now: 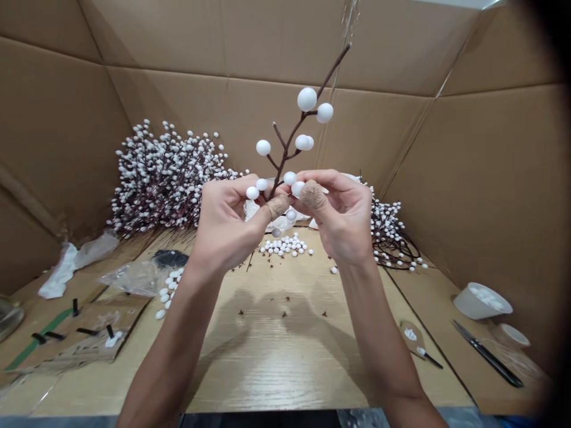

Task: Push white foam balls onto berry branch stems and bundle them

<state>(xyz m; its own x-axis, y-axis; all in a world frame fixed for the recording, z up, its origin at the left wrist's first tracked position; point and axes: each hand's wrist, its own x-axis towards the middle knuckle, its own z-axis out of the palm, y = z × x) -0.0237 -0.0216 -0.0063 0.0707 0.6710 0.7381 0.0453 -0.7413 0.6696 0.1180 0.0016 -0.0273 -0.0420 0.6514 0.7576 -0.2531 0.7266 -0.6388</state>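
I hold up a dark brown artificial branch (298, 126) with several white foam berries on its twigs, raised above the wooden table (276, 351). My left hand (227, 223) grips the lower stem, its taped thumb pressed against it. My right hand (341, 217) pinches a white berry (297, 188) at a twig near the stem, thumb also taped. Both hands meet at the branch's base.
A big heap of finished berry branches (165, 175) lies at the back left, a smaller heap (392, 232) at the back right. Loose white berries (285, 245) sit mid-table. Plastic bags (134, 276) left; white bowl (482, 300), knife (488, 355) right. Cardboard walls surround.
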